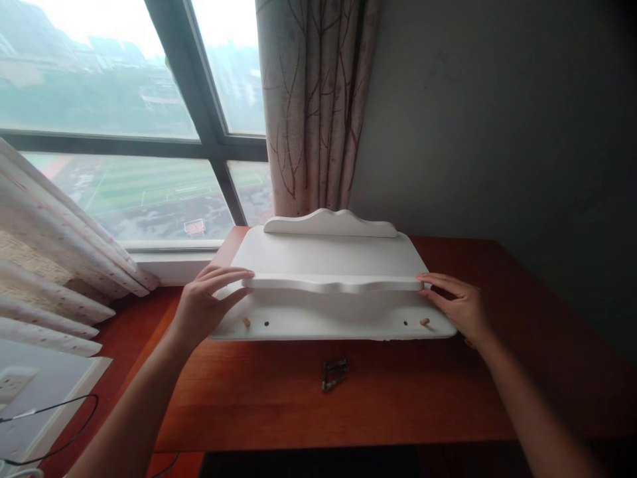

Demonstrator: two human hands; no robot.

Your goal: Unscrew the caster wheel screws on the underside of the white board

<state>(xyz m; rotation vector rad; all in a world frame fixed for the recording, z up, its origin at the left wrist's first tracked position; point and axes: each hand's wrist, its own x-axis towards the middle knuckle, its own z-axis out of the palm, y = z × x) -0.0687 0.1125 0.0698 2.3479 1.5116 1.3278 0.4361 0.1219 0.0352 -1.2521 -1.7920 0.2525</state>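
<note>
A long white board with a wavy edge (331, 284) spans between my two hands, above a larger white panel (318, 255). My left hand (206, 299) pinches its left end between thumb and fingers. At the right end, my right hand (455, 304) pinches it the same way. A second wavy white board (331, 224) stands upright along the panel's far edge. Near the panel's front edge a wooden dowel (246, 322) sticks up at the left, and another dowel (424, 322) at the right. Beside each dowel is a dark hole.
The panel lies on a reddish-brown wooden table (249, 405). Several metal screws (334, 374) lie on the table in front of the panel. Behind stand a window (213, 149) and a patterned curtain (318, 99). A black cable (92, 411) hangs at the lower left.
</note>
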